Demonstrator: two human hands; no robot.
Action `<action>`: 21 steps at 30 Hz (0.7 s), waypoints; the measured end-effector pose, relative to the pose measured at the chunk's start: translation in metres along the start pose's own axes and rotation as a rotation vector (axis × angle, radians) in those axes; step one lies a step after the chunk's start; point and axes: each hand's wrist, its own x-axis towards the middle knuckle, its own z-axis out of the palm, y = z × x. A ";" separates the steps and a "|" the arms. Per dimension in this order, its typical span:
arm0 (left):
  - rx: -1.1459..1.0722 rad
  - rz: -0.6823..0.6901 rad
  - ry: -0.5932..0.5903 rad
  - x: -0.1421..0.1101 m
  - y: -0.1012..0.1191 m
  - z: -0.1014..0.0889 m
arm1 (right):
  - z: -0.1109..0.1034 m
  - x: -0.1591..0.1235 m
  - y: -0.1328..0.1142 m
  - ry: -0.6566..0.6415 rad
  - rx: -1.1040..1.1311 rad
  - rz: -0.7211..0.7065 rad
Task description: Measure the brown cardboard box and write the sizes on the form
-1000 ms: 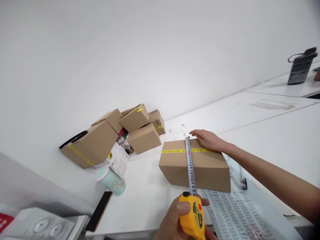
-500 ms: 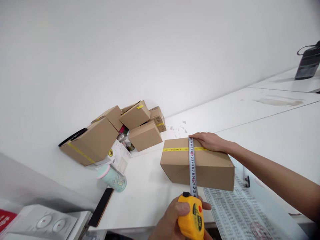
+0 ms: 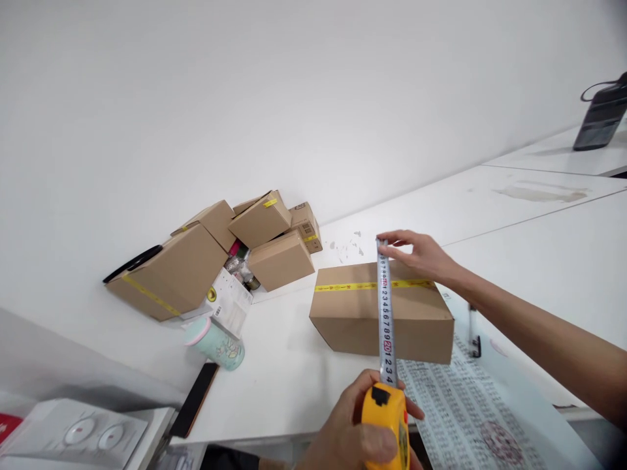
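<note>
A brown cardboard box (image 3: 353, 313) sealed with yellow tape lies on the white table (image 3: 294, 372). My left hand (image 3: 353, 434) is wrapped round a yellow tape measure case (image 3: 386, 421) at the table's near edge. Its steel blade (image 3: 385, 313) runs up over the box. My right hand (image 3: 421, 254) pinches the blade's far end, lifted a little above the box's back edge.
A pile of several cardboard boxes (image 3: 215, 254) sits against the wall at the left. A mint-green cup (image 3: 215, 343) and a black phone (image 3: 194, 408) lie near it. A printed sheet (image 3: 455, 405) with a pen (image 3: 473, 329) lies under the box's right side. A dark device (image 3: 600, 117) stands far right.
My right hand has lifted the blade's end off the box top and upward. The left hand with the case has tilted and shifted slightly right.
</note>
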 end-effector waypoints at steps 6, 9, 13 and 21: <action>0.191 -0.102 0.061 0.005 -0.013 0.007 | -0.033 -0.064 -0.034 0.333 0.284 0.067; 0.258 -0.051 0.162 0.013 -0.025 0.016 | -0.026 -0.123 -0.040 0.218 0.182 0.044; 0.303 0.007 0.196 0.018 -0.044 0.017 | -0.010 -0.189 -0.027 0.028 0.053 -0.076; 0.222 0.917 0.741 0.009 0.017 -0.060 | -0.030 -0.188 0.061 0.310 0.062 0.491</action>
